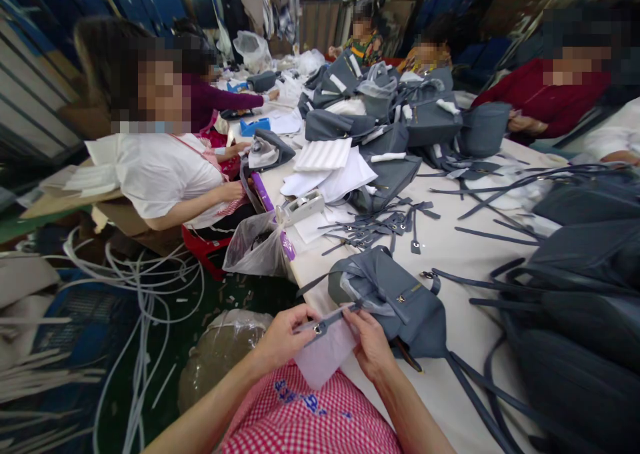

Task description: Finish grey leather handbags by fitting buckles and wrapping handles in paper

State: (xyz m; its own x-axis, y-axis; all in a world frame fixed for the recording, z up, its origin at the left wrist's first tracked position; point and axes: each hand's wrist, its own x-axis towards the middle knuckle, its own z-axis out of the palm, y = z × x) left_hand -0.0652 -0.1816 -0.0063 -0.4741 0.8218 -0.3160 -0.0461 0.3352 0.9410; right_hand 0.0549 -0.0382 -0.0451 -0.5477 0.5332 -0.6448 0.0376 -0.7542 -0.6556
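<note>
One grey strap (330, 320) with a metal fitting and one thin white sheet (323, 366) are held between the hands, over the checked apron (310, 421) at the near edge of the table (443, 244); one grey bag (417, 311) lies just beyond, to the right. Six other people (165, 174) are around. Farther off lie loose straps (395, 226), too tangled to count, and a bag heap (370, 117). Fingers partly cover the strap. The left hand (285, 337) pinches its fitting end; the right hand (373, 344), thumb inward, pinches the strap's other part and the sheet
</note>
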